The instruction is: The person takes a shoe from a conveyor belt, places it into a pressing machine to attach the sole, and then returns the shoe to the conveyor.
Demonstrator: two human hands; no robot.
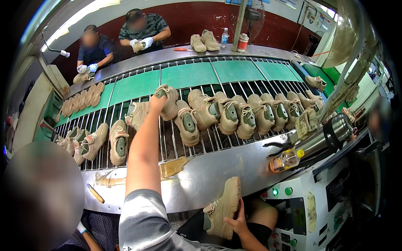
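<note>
My left hand [158, 103] reaches far out over the wire conveyor rack [167, 144] and grips a beige shoe [169, 100] by its heel end. The shoe stands among a row of like beige shoes on green lasts [228, 115]. My right hand [235, 221] stays low by my lap, below the steel table edge [201, 184]. Its fingers are closed on the side of a second beige shoe [223, 209], which is held sole to the right.
On the steel ledge lie a brush [171, 167], a yellow-handled tool [95, 193], pliers [278, 146], a yellow-capped bottle [287, 159] and a steel flask [331, 131]. A control panel [293, 209] sits lower right. Two gloved workers [142, 39] handle shoes across the belt. Another person [42, 192] is at my left.
</note>
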